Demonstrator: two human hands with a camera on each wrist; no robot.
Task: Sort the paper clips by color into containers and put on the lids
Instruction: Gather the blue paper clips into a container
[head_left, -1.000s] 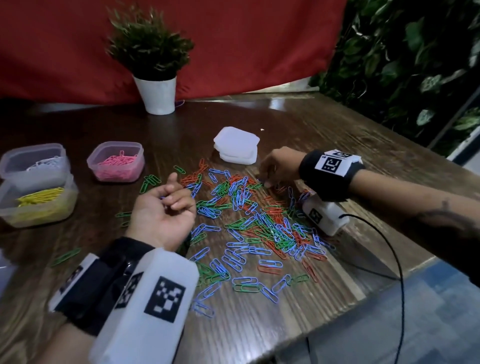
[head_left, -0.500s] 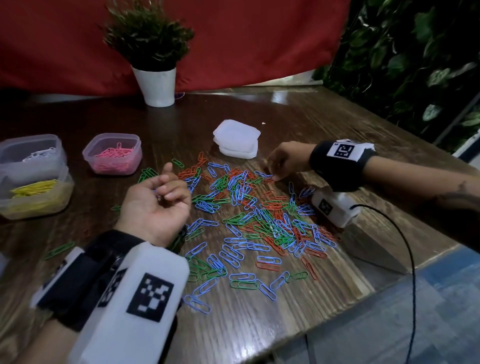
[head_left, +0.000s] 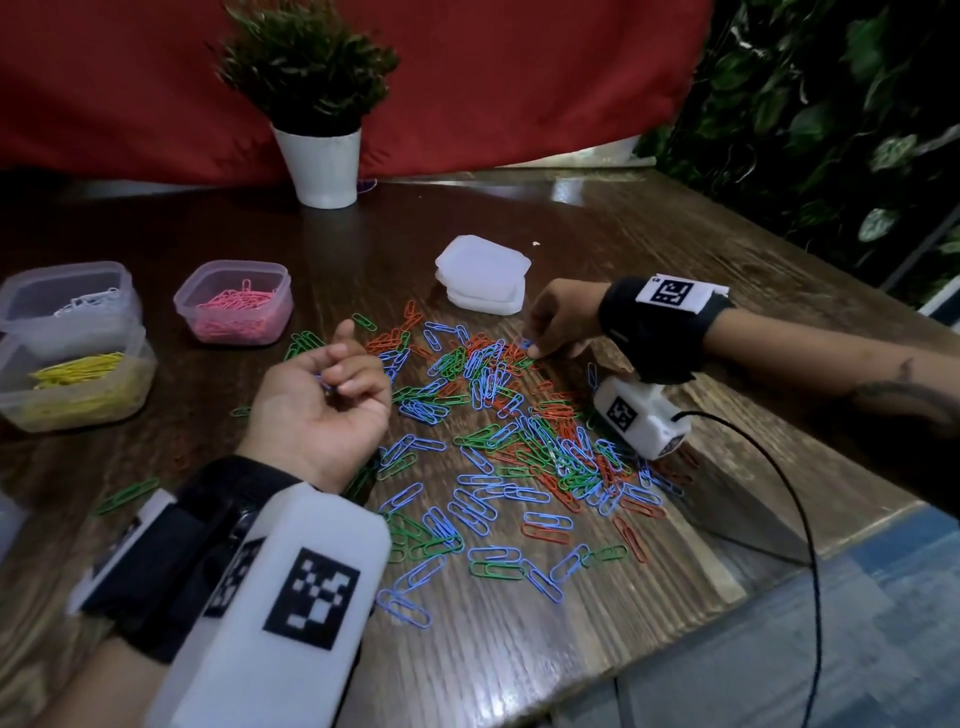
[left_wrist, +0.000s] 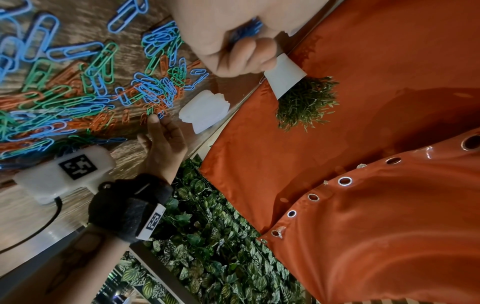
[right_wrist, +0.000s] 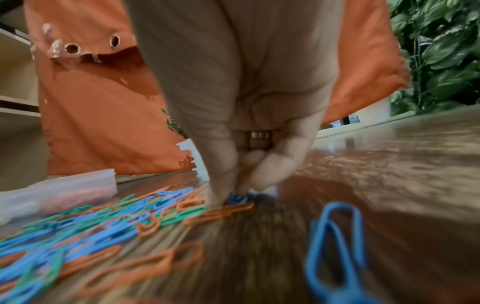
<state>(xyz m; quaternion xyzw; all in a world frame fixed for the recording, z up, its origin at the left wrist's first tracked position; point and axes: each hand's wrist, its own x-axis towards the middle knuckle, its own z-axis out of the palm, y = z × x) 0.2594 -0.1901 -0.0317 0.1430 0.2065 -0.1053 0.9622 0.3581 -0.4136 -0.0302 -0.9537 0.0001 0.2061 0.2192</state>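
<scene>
A loose pile of blue, green and red paper clips covers the middle of the wooden table. My left hand lies palm up at the pile's left side, fingers curled round a bunch of blue clips. My right hand reaches down at the pile's far edge. Its thumb and forefinger pinch a single blue clip that lies against the table. Three open tubs stand at the left: white clips, pink clips and yellow clips. A stack of white lids sits just behind the right hand.
A potted plant in a white pot stands at the back before a red cloth. A few green clips lie apart at the left. The table's near right edge runs beside my right forearm, with a black cable hanging over it.
My right hand's fingertips have come down onto a blue clip at the pile's far edge. The left hand has stayed palm up with its blue clips.
</scene>
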